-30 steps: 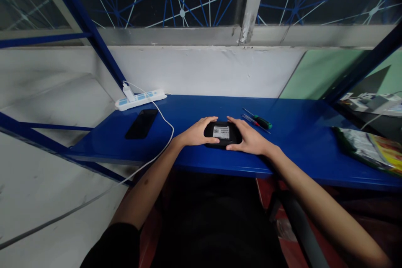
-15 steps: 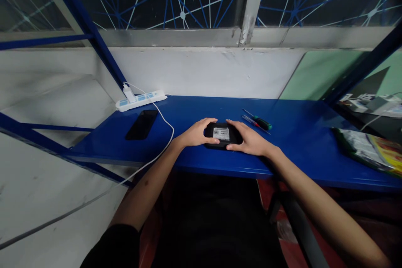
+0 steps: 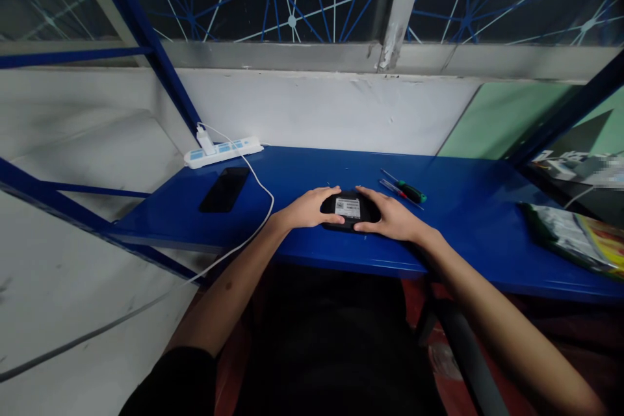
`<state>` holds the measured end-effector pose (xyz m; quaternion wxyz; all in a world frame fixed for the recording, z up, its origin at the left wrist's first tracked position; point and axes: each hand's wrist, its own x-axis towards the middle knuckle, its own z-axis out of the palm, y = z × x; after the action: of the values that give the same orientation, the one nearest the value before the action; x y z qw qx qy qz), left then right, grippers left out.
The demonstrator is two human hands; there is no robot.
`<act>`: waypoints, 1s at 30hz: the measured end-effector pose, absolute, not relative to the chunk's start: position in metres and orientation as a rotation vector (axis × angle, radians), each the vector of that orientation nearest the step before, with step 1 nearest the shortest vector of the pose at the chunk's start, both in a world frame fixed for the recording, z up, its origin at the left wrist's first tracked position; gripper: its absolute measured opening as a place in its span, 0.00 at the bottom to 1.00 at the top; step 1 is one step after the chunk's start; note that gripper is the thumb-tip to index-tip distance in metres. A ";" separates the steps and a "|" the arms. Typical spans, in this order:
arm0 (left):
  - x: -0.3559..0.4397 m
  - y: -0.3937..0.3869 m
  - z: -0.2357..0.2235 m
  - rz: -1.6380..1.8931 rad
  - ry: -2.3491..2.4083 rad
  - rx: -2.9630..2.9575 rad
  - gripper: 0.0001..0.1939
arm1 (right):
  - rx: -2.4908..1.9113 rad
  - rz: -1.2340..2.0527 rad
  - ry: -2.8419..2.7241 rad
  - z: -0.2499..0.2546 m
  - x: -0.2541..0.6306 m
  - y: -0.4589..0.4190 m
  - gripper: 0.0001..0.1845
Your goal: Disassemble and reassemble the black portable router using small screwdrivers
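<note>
Between my hands is a small black device [image 3: 347, 217] with rounded ends and a white printed label on its upper face. It rests on or just above the blue table [image 3: 312, 249] near the front edge. My left hand [image 3: 312, 208] grips its left end, thumb along the near side and fingers at the far side. Around the right end is my right hand [image 3: 390, 214], held the same way. Beyond the right hand lie a green-and-black-handled screwdriver [image 3: 412, 192] and a slimmer red tool [image 3: 392, 188].
A black phone [image 3: 224, 190] lies at the left, in front of a white power strip [image 3: 224, 151] with a charger plugged in. Its white cable [image 3: 270, 201] curves past my left forearm and off the table. At the right lies a colourful plastic bag [image 3: 578, 237]. Blue frame posts stand at both sides.
The view has shifted slightly, so everything sits a little further right. Both hands keep the same hold on the black device.
</note>
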<state>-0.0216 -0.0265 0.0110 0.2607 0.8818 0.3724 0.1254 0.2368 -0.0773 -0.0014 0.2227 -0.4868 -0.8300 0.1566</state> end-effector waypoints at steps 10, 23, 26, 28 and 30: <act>-0.024 -0.028 0.003 0.381 0.971 2.435 0.42 | -1.362 0.398 -2.358 -0.004 0.238 -0.077 0.50; -0.023 -0.042 -0.001 0.389 0.929 2.569 0.44 | -1.749 -0.250 -2.021 -0.011 0.264 -0.006 0.14; -0.023 -0.043 0.000 0.406 0.930 2.572 0.42 | -1.661 -0.258 -1.982 -0.012 0.267 -0.005 0.14; -0.022 -0.044 0.001 0.420 0.932 2.575 0.42 | -1.583 -0.277 -1.923 -0.006 0.266 -0.010 0.17; -0.022 -0.046 0.002 0.426 0.927 2.581 0.41 | -1.511 -0.299 -1.830 0.003 0.265 -0.017 0.19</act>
<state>-0.0224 -0.0456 0.0016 0.1820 0.9145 0.3283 0.1508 0.2652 -0.0169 0.0033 0.3662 -0.5879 -0.7118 -0.1162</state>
